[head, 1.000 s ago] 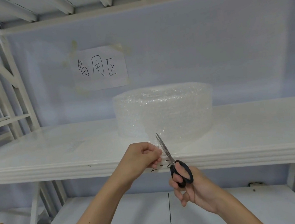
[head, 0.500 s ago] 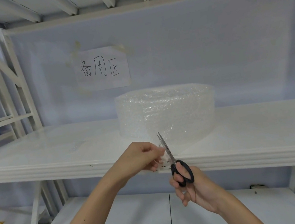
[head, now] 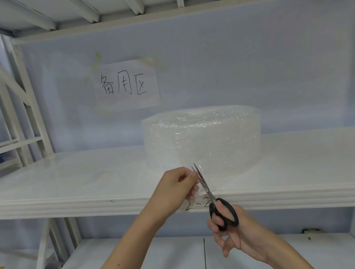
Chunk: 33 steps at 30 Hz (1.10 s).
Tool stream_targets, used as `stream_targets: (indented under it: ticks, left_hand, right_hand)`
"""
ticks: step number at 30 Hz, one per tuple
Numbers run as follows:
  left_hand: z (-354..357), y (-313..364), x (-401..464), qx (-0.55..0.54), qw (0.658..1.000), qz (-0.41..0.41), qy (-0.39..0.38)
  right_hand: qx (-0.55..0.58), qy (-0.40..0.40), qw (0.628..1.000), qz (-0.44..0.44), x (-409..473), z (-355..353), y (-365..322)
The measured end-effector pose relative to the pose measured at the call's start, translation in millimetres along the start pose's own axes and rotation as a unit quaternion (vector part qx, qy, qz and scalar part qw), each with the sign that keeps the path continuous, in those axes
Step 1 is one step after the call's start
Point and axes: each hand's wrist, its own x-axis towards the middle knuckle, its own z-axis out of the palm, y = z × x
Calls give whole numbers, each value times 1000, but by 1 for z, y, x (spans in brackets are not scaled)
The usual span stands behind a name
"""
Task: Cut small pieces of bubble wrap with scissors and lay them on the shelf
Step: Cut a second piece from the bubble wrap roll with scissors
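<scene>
A wide roll of clear bubble wrap (head: pixel 204 140) stands on the white shelf (head: pixel 67 192), with a loose end trailing toward the front edge. My left hand (head: pixel 176 190) pinches that loose end at the shelf's front. Black-handled scissors (head: pixel 216 201) are in my right hand (head: pixel 233 232), blades pointing up and nearly closed right beside my left fingers, on the wrap. A faint clear piece of bubble wrap (head: pixel 92 178) lies flat on the shelf to the left.
A paper sign (head: pixel 126 86) with handwritten characters is taped to the blue back wall. A lower white shelf (head: pixel 143 268) lies below my arms. White rack uprights (head: pixel 25 108) stand at left, and a neighbouring rack holds dark items.
The scissor blades have stayed at the wrap beside my left fingers; both hands shifted only slightly. The view drifted a little.
</scene>
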Motion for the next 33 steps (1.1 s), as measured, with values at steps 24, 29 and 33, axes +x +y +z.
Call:
stream_targets:
  ticks: [24, 29, 33]
  left_hand:
    - [-2, -6, -2, -17, 999, 36, -30]
    - [-6, -3, 2, -3, 999, 18, -33]
    - [-13, 3, 6, 31, 999, 3, 8]
  right_hand:
    - [-37, 6, 999, -37, 12, 3, -15]
    - [-36, 12, 998, -48, 11, 4, -13]
    - [-28, 13, 998, -52, 12, 5, -10]
